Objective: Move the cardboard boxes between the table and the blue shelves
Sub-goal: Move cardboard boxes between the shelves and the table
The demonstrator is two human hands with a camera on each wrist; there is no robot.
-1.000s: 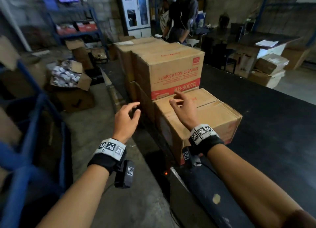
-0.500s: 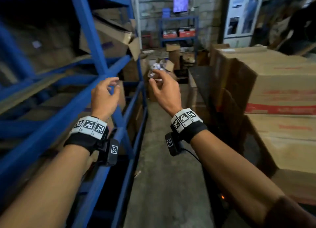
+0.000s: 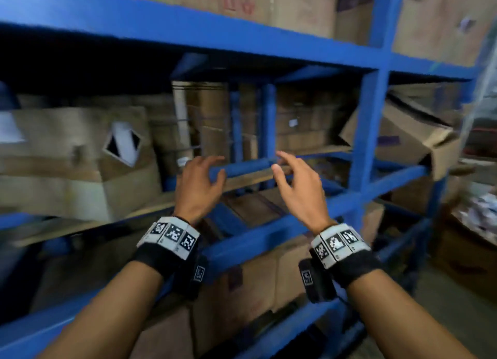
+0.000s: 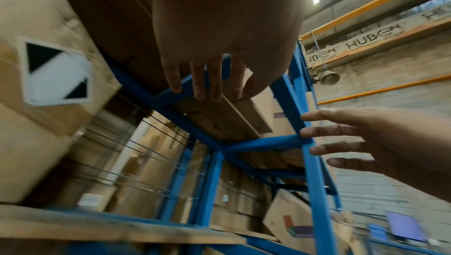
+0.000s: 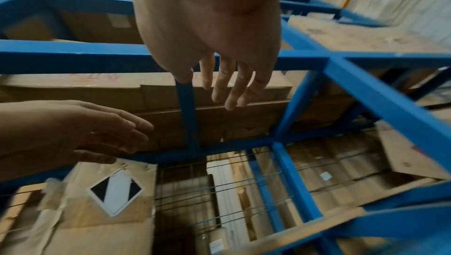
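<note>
Both hands empty, fingers loosely spread: left hand [image 3: 199,182] and right hand [image 3: 298,190] reach side by side into the blue shelves [image 3: 372,132], touching nothing. Nearest cardboard box [image 3: 80,165] sits on the shelf board left of the hands, diamond label [image 3: 123,143] facing out. It looks stiff and bulky; weight unknown. Best hold is probably two opposite sides, low, palms flat.
</note>
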